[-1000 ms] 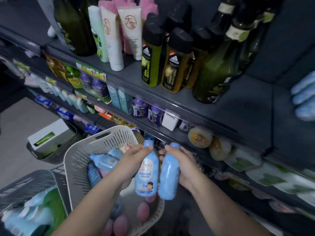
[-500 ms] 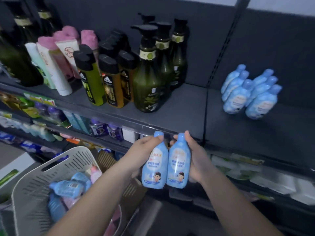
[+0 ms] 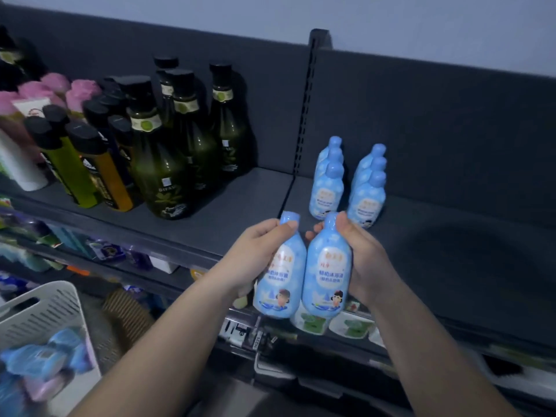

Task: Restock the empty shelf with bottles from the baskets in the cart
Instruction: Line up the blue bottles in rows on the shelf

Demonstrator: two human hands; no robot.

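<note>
My left hand (image 3: pixel 255 254) grips a light blue bottle (image 3: pixel 281 281) and my right hand (image 3: pixel 365 260) grips a second light blue bottle (image 3: pixel 326 272). Both bottles are upright and side by side, just in front of the dark shelf's (image 3: pixel 436 254) front edge. On that shelf, two short rows of the same blue bottles (image 3: pixel 349 182) stand near the upright post, right behind the ones I hold. At the lower left, a white slotted basket (image 3: pixel 45 311) holds more blue bottles (image 3: pixel 39 359) lying down.
Dark green pump bottles (image 3: pixel 168 164), black-capped yellow bottles (image 3: pixel 75 164) and pink-capped tubes (image 3: pixel 39 94) fill the shelf section to the left. A perforated post (image 3: pixel 304 109) divides the two sections. Lower shelves carry small packaged goods. The shelf board right of the blue rows is bare.
Both hands have lifted the two bottles up and to the right, from over the basket to the shelf's front edge. The view has swung right and closer to the blue bottles.
</note>
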